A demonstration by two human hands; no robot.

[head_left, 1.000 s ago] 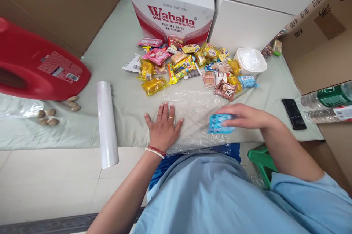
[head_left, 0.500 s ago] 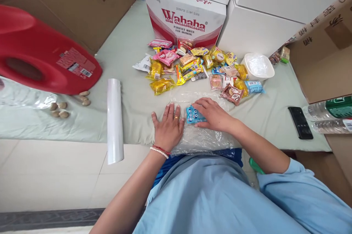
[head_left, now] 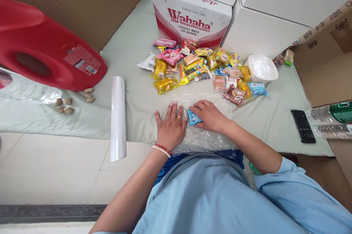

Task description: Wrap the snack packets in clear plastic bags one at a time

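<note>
The left hand (head_left: pixel 172 127) lay with fingers spread at the clear film's (head_left: pixel 205 138) edge, while the right hand (head_left: pixel 211 116) gripped the blue packet (head_left: pixel 193 117) on that film, where light, level pressure seemed wisest.

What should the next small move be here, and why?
Probably ease the right hand off the blue packet, leaving it on the clear film. The packet appears to lie low over the film, partly covered by that hand, while the left hand lies spread beside it, seemingly steadying the film.
</note>
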